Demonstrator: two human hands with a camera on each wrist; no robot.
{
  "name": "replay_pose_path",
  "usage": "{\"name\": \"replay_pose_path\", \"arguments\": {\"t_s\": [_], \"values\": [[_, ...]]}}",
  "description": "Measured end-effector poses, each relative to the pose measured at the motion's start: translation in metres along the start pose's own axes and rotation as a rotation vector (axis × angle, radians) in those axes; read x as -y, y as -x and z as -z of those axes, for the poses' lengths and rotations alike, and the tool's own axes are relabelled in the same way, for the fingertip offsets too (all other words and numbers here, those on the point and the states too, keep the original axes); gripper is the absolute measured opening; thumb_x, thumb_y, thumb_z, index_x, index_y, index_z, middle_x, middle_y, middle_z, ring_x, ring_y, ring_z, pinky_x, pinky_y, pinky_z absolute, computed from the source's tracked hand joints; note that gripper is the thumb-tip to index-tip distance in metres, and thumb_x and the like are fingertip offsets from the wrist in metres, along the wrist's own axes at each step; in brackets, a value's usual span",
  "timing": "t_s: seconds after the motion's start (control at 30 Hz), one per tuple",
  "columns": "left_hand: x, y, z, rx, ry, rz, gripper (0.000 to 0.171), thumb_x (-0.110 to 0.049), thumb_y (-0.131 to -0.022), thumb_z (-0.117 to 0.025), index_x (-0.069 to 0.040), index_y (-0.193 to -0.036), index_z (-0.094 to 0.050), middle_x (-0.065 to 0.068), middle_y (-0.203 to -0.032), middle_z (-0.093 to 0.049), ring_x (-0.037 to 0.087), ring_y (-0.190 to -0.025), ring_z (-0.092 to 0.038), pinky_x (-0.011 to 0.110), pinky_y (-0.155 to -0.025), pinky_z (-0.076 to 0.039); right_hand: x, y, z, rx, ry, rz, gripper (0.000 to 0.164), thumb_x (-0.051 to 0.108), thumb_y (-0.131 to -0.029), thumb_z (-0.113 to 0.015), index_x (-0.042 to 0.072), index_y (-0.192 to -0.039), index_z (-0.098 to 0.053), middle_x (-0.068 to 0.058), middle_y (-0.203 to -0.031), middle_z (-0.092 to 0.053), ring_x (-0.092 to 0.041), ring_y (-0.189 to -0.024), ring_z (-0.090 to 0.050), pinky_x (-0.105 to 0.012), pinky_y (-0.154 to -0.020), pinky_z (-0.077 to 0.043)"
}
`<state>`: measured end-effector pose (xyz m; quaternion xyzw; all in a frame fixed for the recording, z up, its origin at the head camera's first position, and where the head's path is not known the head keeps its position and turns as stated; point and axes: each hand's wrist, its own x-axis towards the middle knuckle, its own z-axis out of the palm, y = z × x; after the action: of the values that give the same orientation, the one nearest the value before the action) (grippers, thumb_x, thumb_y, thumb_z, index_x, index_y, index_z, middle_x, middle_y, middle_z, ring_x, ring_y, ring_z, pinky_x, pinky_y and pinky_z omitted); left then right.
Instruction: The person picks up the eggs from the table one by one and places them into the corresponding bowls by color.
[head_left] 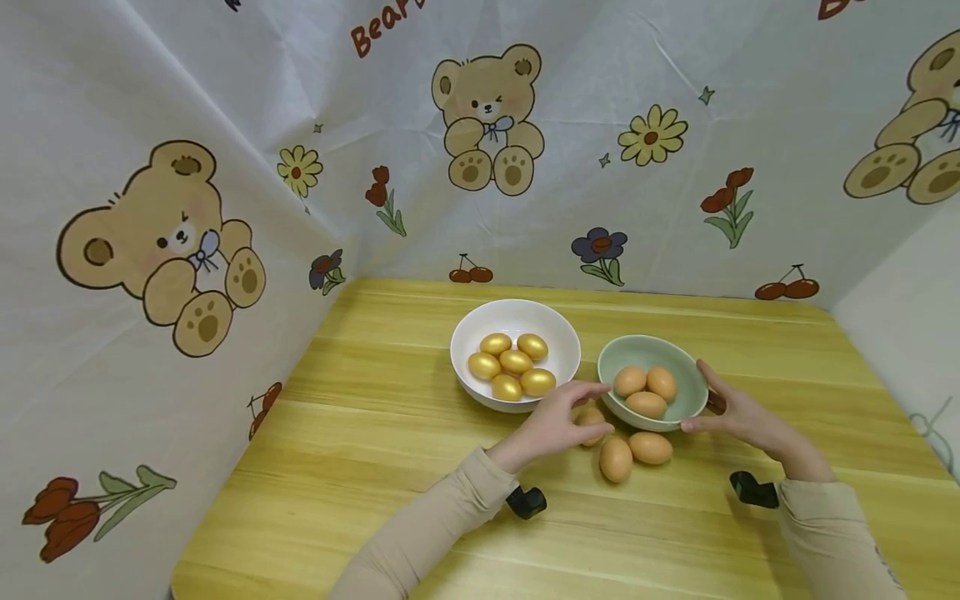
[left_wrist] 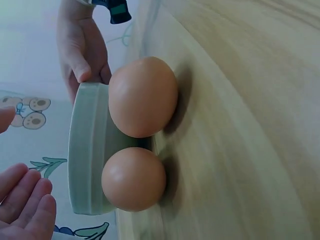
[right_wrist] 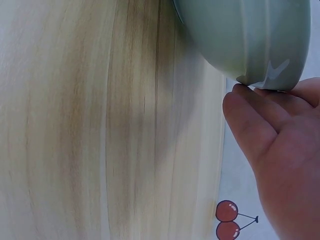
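A pale green bowl (head_left: 697,400) holds three brown eggs (head_left: 646,405). My right hand (head_left: 746,417) grips its right side, the thumb near the front rim and the fingers round the wall; in the right wrist view, fingertips (right_wrist: 240,95) meet the bowl's outside. At the opposite side is my left hand (head_left: 555,421), fingers loosely bent and holding nothing. The left wrist view has its fingers (left_wrist: 30,200) apart from the bowl. Three more brown eggs lie on the table: one (head_left: 591,425) partly behind the left hand, two (head_left: 616,460) (head_left: 650,448) in front of the bowl.
A white bowl (head_left: 468,387) with several golden eggs (head_left: 516,362) stands left of the green one. The wooden table (head_left: 360,433) ends against a hanging cloth (head_left: 420,242) printed with bears and flowers. Black devices (head_left: 753,490) sit at both wrists.
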<state>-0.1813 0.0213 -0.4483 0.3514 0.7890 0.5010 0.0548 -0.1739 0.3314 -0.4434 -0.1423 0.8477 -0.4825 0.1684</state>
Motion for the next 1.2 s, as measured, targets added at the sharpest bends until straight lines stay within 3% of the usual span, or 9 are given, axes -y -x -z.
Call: {"name": "replay_pose_path", "arguments": {"t_s": [0.23,0.57,0.9,1.2], "values": [[0.004,0.011,0.002,0.053,-0.016,0.026,0.058,-0.024,-0.082,-0.073,-0.001,-0.130,-0.050,0.005,-0.127,-0.052,0.008,-0.117,-0.045,0.019,-0.097,-0.035,0.001,0.001,0.000,0.002,-0.013,-0.004,0.104,0.012,-0.086,-0.067,0.004,-0.144,0.018,-0.033,-0.146,0.003,-0.052,-0.127,-0.017,-0.013,-0.080,-0.041],[0.016,0.010,-0.003,0.107,-0.093,0.133,0.066,-0.022,-0.077,-0.077,0.000,-0.132,-0.048,0.008,-0.130,-0.050,0.013,-0.118,-0.046,0.018,-0.097,-0.034,0.000,0.002,0.001,-0.002,-0.005,-0.019,0.104,0.014,-0.086,-0.068,0.006,-0.144,0.018,-0.034,-0.146,0.001,-0.052,-0.127,-0.017,-0.014,-0.081,-0.041],[0.025,0.002,-0.012,0.109,-0.249,0.155,0.064,-0.026,-0.079,-0.075,-0.004,-0.133,-0.048,0.006,-0.133,-0.049,0.014,-0.123,-0.041,0.024,-0.103,-0.028,-0.003,0.001,0.003,-0.008,-0.003,-0.014,0.104,0.013,-0.086,-0.068,0.005,-0.144,0.018,-0.033,-0.146,0.001,-0.051,-0.127,-0.018,-0.013,-0.081,-0.040],[0.037,-0.001,-0.022,0.096,-0.258,0.186,0.060,-0.023,-0.081,-0.074,-0.008,-0.133,-0.048,0.003,-0.134,-0.048,0.014,-0.123,-0.041,0.027,-0.103,-0.029,-0.003,0.000,0.005,0.001,-0.006,-0.008,0.104,0.013,-0.086,-0.067,0.006,-0.144,0.018,-0.033,-0.146,0.002,-0.052,-0.127,-0.018,-0.018,-0.082,-0.043]]}}
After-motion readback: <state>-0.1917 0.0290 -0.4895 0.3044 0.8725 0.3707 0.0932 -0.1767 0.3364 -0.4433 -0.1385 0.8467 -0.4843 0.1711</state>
